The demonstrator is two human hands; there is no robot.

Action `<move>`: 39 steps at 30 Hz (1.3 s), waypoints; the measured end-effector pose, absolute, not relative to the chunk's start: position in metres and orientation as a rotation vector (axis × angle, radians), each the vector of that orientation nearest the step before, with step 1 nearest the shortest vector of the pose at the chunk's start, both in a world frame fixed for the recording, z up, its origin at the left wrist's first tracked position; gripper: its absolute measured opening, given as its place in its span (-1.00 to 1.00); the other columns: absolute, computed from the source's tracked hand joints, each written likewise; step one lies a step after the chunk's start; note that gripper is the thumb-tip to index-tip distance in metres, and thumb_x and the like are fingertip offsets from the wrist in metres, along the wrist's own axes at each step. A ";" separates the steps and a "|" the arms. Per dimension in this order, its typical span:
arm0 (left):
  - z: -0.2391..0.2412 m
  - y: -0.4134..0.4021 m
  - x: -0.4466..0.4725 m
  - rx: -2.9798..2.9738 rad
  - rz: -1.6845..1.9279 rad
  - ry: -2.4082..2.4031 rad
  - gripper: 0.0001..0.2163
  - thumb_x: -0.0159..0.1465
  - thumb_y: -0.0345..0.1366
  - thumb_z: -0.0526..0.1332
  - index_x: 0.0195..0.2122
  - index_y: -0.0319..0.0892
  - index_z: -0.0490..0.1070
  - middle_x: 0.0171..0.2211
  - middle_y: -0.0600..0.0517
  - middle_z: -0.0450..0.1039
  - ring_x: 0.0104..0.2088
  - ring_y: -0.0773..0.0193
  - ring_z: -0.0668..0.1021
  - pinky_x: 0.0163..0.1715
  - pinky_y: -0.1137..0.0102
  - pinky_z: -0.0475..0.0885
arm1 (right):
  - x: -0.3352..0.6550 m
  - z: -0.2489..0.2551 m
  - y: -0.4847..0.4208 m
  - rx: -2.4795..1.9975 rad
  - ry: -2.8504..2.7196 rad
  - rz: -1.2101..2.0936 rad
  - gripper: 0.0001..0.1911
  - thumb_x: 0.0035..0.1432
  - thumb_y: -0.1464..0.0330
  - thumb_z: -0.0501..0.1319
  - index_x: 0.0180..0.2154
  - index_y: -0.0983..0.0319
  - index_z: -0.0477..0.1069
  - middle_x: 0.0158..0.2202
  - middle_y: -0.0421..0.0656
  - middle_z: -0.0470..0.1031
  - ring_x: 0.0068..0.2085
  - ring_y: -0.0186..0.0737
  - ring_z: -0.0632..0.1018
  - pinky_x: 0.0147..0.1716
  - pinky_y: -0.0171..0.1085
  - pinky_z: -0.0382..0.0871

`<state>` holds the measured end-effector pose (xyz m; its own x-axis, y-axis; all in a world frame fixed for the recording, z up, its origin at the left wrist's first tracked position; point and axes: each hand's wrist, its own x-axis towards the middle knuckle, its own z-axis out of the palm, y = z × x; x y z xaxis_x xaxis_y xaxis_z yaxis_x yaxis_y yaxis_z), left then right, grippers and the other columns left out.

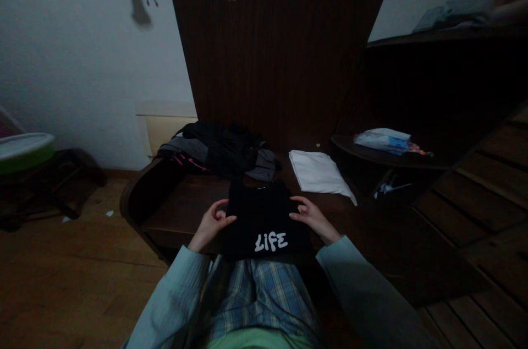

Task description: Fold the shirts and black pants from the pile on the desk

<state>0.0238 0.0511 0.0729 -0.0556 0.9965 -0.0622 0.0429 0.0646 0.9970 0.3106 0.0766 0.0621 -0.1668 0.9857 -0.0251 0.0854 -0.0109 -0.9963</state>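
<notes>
A black shirt (264, 214) with white lettering lies spread in front of me, over the front of the dark wooden bench. Its neckline faces away from me, and a small pale tag shows there. At the shirt's left edge, my left hand (212, 222) has its thumb on the cloth and its fingers curled, gripping the side. My right hand (311, 218) pinches the opposite edge in the same way, at about the same height. Parts of the fingers are hidden against the dark fabric. Just beyond the right hand lies a folded white cloth (317, 172).
On the bench (185, 203), a heap of black and grey clothes (223, 148) lies at the back left. Rounded shelves to the right hold a plastic packet (383, 141). A green-rimmed round item (27, 151) rests on a low stand at far left.
</notes>
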 end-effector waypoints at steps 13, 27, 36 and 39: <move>0.068 0.013 0.023 1.429 1.089 1.343 -0.38 0.06 -0.19 0.15 0.14 -0.18 0.01 -0.57 0.19 0.29 -0.52 0.41 0.38 -0.45 0.48 0.29 | 0.319 0.068 0.050 -1.305 -1.476 1.291 -0.36 -0.20 0.14 0.25 -0.06 0.26 0.19 -0.58 -0.32 0.34 -0.52 -0.35 0.39 -0.53 -0.36 0.19; 0.065 0.014 0.026 1.400 1.326 1.485 -0.62 -0.02 -0.20 0.24 -0.17 -0.20 0.31 -0.66 0.21 0.23 -0.58 0.39 0.37 -0.47 0.49 0.30 | 0.312 0.065 0.058 -1.305 -1.456 1.066 -0.43 -0.36 0.17 0.34 -0.23 0.21 0.30 -0.66 -0.40 0.12 -0.62 -0.45 0.21 -0.61 -0.40 0.06; 0.078 -0.008 0.024 1.555 1.007 1.187 -0.38 0.07 -0.25 0.20 0.16 -0.10 0.02 0.13 -0.04 0.16 0.08 0.17 0.29 0.04 0.32 0.21 | 0.319 0.072 0.033 -1.385 -1.551 1.183 -0.41 -0.18 0.12 0.25 -0.10 0.25 0.25 -0.64 -0.34 0.29 -0.56 -0.36 0.36 -0.55 -0.37 0.21; 0.076 -0.005 0.025 1.491 1.048 1.161 -0.43 0.10 -0.26 0.17 0.14 -0.11 0.05 0.12 -0.03 0.18 0.09 0.17 0.29 0.05 0.31 0.21 | 0.322 0.074 0.029 -1.287 -1.508 1.417 -0.27 -0.22 0.15 0.29 0.01 0.23 0.15 -0.55 -0.27 0.41 -0.47 -0.28 0.46 -0.48 -0.31 0.31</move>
